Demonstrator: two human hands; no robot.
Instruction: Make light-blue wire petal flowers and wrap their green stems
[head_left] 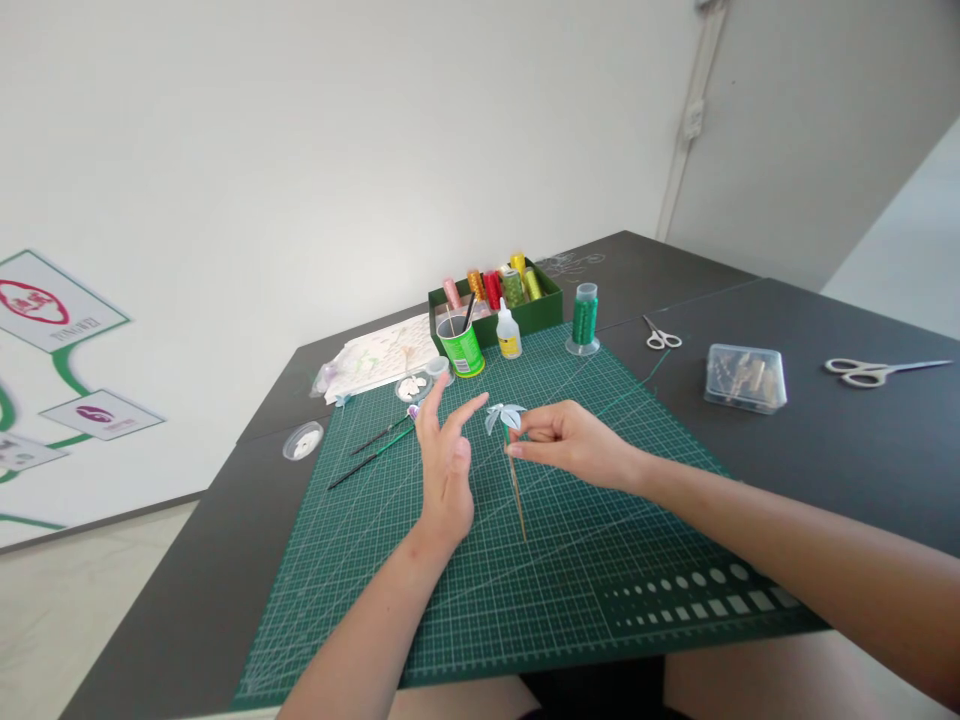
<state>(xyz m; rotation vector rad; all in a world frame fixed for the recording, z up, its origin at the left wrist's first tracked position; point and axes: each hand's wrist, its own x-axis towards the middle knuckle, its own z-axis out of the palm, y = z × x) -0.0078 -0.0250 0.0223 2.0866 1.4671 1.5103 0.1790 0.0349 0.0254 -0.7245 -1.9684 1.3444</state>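
Observation:
Over the cutting mat (540, 600), my right hand (577, 440) pinches the stem of a small pale-blue artificial flower (504, 414) between thumb and fingers. The flower's petals face up, and its thin brown stem (519, 500) hangs down below my fingers, with a bit of green near the top. To the left of the flower, my left hand (446, 460) is raised with its fingers spread and holds nothing that I can see. A gap separates it from the petals.
Behind my hands stand a green can (463, 352), a glue bottle (508, 335), a box (551, 305) of thread spools and a green thread spool (585, 318). Two scissors (663, 336) and a plastic case (746, 378) lie right. Thin brushes (367, 466) and a small dish (303, 441) lie left.

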